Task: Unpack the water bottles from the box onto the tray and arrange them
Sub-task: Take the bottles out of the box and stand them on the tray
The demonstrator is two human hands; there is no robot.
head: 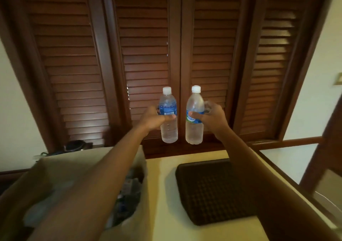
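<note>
At the centre of the frame, the left hand (151, 118) grasps a blue-labelled water bottle (168, 116) and the right hand (212, 117) grasps a taller water bottle (194, 116), both upright, white-capped, side by side and apart, raised before the louvred wooden doors (144, 46). Below, 1 open cardboard box (92, 159) sits at lower left, just beside the dark textured tray (209, 190) on the pale tabletop (161, 194) at lower centre.

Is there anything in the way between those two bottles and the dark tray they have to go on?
Nothing visible. The left hand and right hand each hold a bottle upright in the air, the left bottle and the right bottle. The dark tray below shows bare; the right forearm covers its right edge.
</note>
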